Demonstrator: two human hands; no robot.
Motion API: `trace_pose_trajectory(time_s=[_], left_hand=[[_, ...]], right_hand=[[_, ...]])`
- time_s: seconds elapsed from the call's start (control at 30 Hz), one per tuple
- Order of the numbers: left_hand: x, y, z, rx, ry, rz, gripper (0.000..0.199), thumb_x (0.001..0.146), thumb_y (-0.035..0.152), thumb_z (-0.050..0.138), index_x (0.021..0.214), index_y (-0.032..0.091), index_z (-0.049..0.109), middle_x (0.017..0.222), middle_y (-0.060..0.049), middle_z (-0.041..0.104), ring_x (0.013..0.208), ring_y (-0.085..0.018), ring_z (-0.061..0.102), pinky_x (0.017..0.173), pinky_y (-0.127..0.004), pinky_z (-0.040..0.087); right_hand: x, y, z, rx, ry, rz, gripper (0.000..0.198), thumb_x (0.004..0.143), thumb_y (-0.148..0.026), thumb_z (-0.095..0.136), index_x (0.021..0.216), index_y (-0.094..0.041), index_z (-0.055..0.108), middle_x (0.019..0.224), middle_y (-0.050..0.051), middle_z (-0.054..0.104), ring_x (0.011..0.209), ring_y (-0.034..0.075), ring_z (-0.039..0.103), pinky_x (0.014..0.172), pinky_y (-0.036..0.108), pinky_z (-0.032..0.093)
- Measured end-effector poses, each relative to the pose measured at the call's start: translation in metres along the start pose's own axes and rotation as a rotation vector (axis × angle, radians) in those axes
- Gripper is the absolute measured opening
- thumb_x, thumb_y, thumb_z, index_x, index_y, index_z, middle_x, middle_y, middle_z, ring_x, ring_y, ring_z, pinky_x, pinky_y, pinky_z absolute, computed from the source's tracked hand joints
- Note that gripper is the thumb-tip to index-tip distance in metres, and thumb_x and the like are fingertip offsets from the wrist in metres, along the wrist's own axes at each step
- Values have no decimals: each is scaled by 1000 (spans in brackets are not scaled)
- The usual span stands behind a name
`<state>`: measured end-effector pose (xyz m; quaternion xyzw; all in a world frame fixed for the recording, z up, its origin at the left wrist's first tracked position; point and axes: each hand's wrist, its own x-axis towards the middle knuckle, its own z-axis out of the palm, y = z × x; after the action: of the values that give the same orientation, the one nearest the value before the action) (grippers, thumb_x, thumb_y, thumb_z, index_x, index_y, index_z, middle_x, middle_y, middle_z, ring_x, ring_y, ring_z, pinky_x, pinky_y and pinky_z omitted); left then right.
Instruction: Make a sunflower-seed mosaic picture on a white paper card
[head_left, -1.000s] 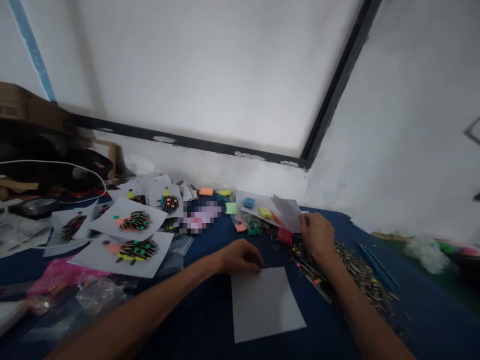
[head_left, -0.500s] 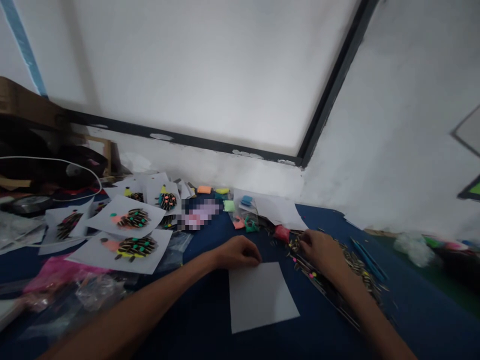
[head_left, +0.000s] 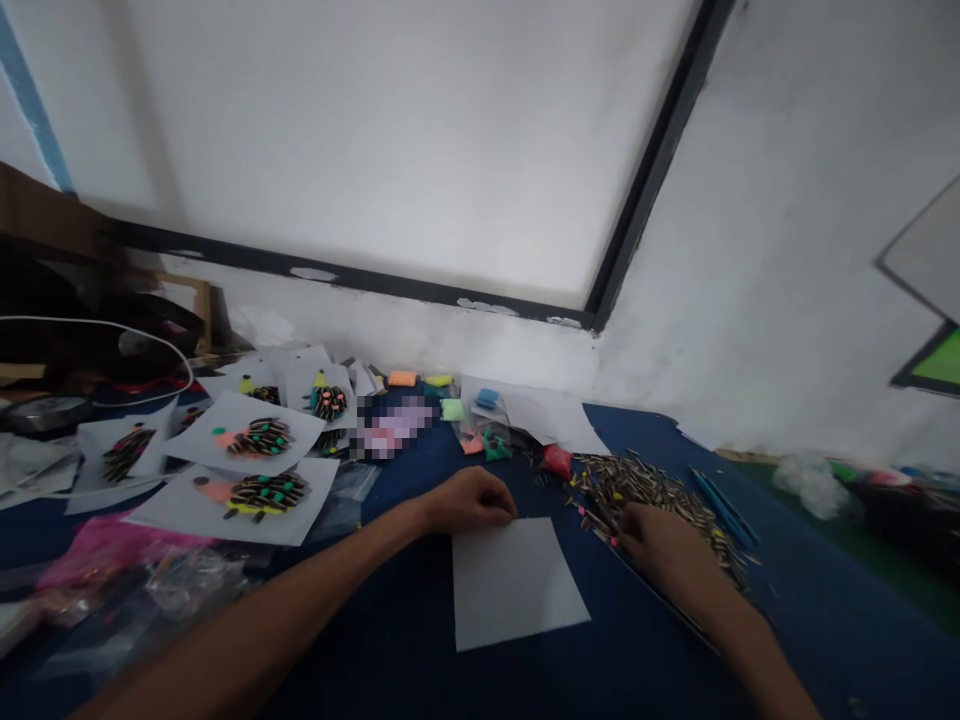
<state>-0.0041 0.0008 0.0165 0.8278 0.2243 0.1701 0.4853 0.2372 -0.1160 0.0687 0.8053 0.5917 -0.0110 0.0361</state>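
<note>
Here, a blank white sheet (head_left: 517,582) is pinned to the blue tablecloth (head_left: 390,650) by the left hand (head_left: 469,500), its fingers curled down and pressed on the sheet's far left corner. Just right of the sheet, the right hand (head_left: 664,540) lies on the near edge of the one heap of striped sunflower seeds (head_left: 652,490), fingers bent into the seeds; whether a seed is pinched cannot be told. Judged from this, seed-picking is in hand, and a fine pinch on a single seed would be called for next. Left of the sheet, at least four finished seed-and-clay figures on paper (head_left: 259,440) are counted. Beyond the sheet, some six small clay lumps (head_left: 452,409) are seen.
</note>
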Motion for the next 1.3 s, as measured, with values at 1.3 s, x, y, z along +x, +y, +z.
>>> trace_pose_trajectory(time_s=[1.3], left_hand=[[-4,6,-16,272,-9,72,22,68,8,57,87,12,69,72,0,63,65,-10,53,56,-16,36]], right_hand=[[-19,-98,7,1419,-234,-144,50,77,-66,50,69,-17,57,46,-8,39,35,6,34,36,19,25]])
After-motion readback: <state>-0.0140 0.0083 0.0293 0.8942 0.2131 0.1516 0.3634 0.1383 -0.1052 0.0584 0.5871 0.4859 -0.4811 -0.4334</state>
